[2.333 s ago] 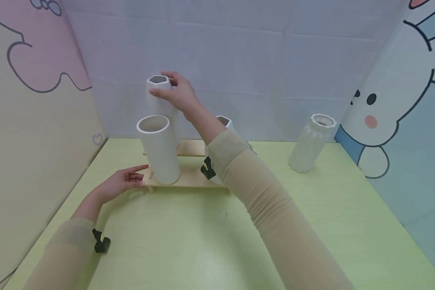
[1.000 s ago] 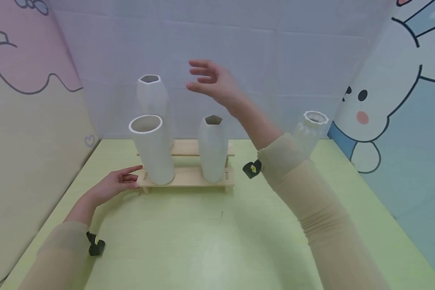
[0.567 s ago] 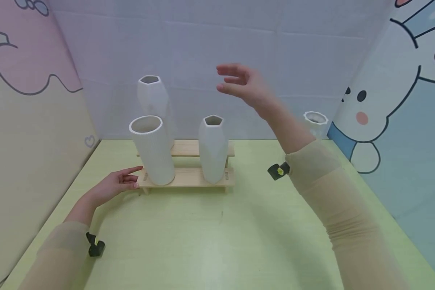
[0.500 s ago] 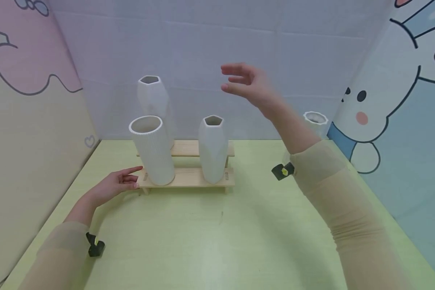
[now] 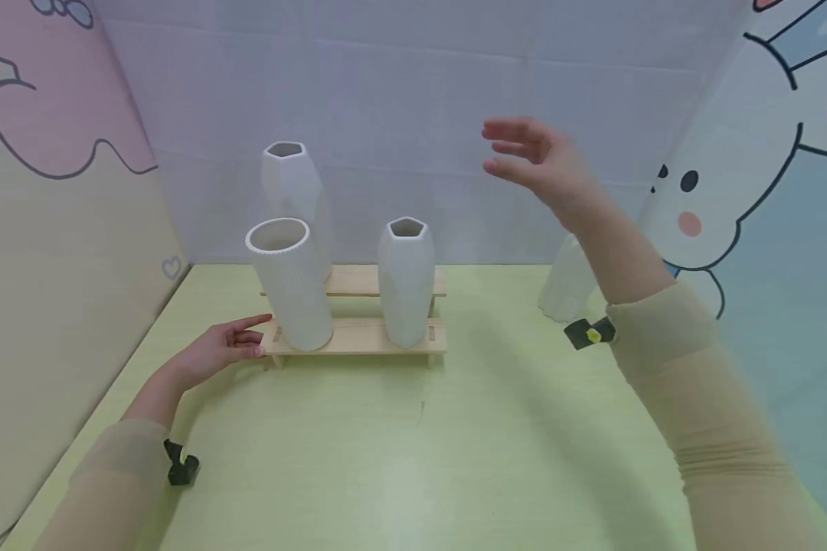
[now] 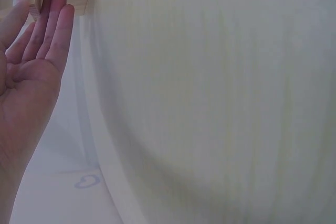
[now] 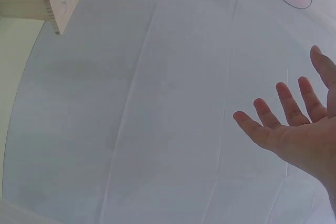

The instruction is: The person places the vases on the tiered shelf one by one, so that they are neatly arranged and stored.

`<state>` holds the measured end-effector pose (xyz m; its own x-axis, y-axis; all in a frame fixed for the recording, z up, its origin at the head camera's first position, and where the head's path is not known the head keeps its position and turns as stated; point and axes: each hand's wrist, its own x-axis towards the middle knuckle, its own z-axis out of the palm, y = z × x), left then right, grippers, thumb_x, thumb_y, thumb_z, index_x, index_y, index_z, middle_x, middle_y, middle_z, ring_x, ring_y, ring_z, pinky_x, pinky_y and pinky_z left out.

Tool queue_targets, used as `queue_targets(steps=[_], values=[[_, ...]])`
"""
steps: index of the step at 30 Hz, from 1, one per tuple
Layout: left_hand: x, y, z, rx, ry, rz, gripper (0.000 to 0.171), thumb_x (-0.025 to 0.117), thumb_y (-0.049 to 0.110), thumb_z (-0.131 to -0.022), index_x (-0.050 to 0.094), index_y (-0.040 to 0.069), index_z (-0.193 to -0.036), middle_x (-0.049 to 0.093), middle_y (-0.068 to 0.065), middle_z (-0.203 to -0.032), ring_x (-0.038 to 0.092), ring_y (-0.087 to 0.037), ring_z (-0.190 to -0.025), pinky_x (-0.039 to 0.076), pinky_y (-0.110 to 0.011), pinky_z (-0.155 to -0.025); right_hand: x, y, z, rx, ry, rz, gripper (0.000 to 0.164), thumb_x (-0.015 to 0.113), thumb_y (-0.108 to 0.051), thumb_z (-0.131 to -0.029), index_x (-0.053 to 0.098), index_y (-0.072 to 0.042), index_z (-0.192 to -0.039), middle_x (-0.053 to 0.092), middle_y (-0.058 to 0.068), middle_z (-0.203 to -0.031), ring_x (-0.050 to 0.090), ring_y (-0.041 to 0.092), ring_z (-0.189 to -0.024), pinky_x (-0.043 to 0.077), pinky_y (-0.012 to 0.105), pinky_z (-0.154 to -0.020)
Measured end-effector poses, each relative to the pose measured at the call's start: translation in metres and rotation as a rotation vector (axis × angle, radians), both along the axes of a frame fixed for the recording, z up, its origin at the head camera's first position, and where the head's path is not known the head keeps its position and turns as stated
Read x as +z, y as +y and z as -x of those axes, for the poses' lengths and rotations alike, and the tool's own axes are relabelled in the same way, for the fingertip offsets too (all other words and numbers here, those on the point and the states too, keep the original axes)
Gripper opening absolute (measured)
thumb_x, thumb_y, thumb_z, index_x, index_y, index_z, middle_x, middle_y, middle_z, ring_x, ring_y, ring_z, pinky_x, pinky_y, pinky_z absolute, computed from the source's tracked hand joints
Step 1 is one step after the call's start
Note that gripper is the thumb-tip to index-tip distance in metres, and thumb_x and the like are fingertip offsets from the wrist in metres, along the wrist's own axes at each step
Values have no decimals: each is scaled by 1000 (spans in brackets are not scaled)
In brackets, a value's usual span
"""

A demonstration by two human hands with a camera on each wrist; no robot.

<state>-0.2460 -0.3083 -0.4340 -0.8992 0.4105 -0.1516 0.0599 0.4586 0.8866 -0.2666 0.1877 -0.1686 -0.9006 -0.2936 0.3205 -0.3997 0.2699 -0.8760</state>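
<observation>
My left hand holds the left end of a two-tier wooden stand, with the thumb at the front corner and the index finger reaching the rear one. In the left wrist view its straight fingers extend under the board. On the lower tier stand a ribbed white vase and a faceted white vase. A taller faceted vase is on the upper tier at left. My right hand hovers in the air, fingers spread and holding nothing. Behind the right forearm, a white vase is partly hidden.
The stand sits on a pale green table near a plain back cloth. Cartoon-printed panels rise on both sides. Black clips are on both sleeves.
The right hand has let go of the tall vase on the upper tier and moved right, through the air, to above the right-hand vase. The left hand keeps its place at the stand.
</observation>
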Motion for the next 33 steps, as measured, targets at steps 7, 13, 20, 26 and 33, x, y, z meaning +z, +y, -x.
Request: queue_targets(steps=[7,13,20,26,33], values=[[2,1,-1,1,-1,0,72,68,26,-88,31,15,-148,55,-20,-126,59,-3,-104,50,-20,-87,-4,32,-6,-78,7,-22,48,69,-18,-87,54,-17,-132,49,0,-138,42,16,-130,25,46,-113],[4,1,-1,-2,1,-1,71,67,26,-88,31,15,-148,56,-19,-125,59,-3,-104,50,-20,-87,-9,55,-14,-139,-12,-50,48,67,-21,-89,52,-21,-135,48,-3,-140,39,17,-132,21,49,-115],[3,0,-3,2,4,3,71,67,27,-88,31,15,-148,56,-19,-125,59,-3,-104,50,-20,-87,-17,78,-20,-240,-62,-80,53,66,-29,-89,47,-28,-138,47,-8,-141,38,13,-133,10,49,-117],[4,0,-4,1,14,2,71,67,26,-88,31,14,-148,57,-19,-124,59,-3,-103,50,-19,-86,-24,95,-22,-281,-85,-34,56,66,-26,-89,44,-28,-140,45,-7,-143,37,14,-135,11,37,-118],[6,-1,-6,8,10,17,71,68,27,-88,32,15,-148,56,-19,-124,58,-2,-103,50,-19,-86,-36,114,-21,-322,-87,-85,62,65,-28,-89,35,-31,-144,40,-7,-147,33,14,-137,23,38,-115]])
